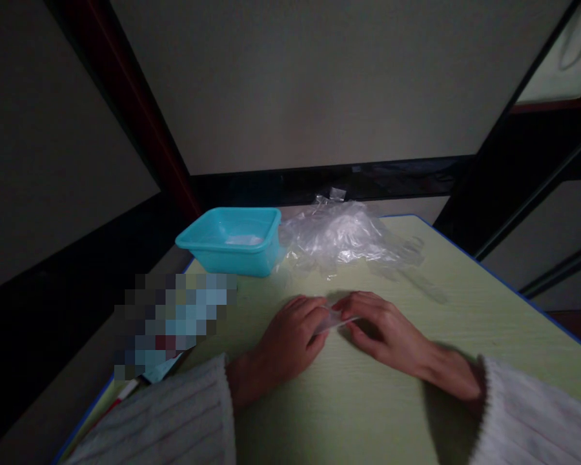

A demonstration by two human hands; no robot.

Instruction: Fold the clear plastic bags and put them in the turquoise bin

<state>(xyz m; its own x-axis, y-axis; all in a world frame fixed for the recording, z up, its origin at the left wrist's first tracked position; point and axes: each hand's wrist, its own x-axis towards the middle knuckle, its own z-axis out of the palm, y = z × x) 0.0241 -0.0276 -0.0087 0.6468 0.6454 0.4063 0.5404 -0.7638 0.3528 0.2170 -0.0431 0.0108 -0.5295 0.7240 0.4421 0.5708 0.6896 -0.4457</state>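
Note:
Between my two hands, just above the table near its middle, is a small clear plastic bag (330,319), folded or flattened. My left hand (295,337) grips its left side, thumb below and fingers curled over the top. The right side is pinched by my right hand (385,326), with the fingertips at the bag's edge. Part of the bag is hidden behind my fingers. Beyond my hands lies a loose heap of clear plastic bags (346,236). To its left stands a turquoise plastic basket (230,258) with something whitish on its inside bottom.
The pale yellow-green table (329,413) has a blue edge. At its left side lies a blurred-out item (174,323), with a red and white pen-like stick (126,392) near my left sleeve. A grey panelled wall (319,84) rises behind the table.

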